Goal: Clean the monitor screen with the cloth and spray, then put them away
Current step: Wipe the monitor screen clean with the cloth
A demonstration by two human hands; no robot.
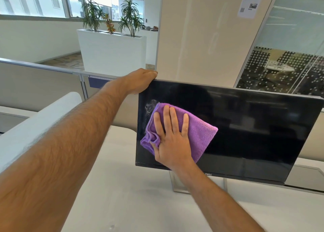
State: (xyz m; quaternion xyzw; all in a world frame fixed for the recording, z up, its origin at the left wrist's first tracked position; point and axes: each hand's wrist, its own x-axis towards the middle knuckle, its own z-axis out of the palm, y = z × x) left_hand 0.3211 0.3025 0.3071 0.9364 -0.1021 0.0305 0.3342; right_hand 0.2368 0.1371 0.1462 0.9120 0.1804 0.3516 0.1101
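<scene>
A black monitor [245,130] stands on a white desk [126,196], its screen dark and slightly tilted. My left hand [140,81] grips the monitor's top left corner. My right hand [171,137] lies flat with fingers spread on a folded purple cloth [198,131], pressing it against the left part of the screen. A patch of spray droplets [149,107] shows on the glass just above and left of the cloth. No spray bottle is in view.
The monitor's silver stand [177,184] rests on the desk. Grey partition panels [38,84] run behind the desk at left. A white planter [112,52] with plants stands beyond, and a beige column [201,35] and glass wall [289,56] rise behind the monitor.
</scene>
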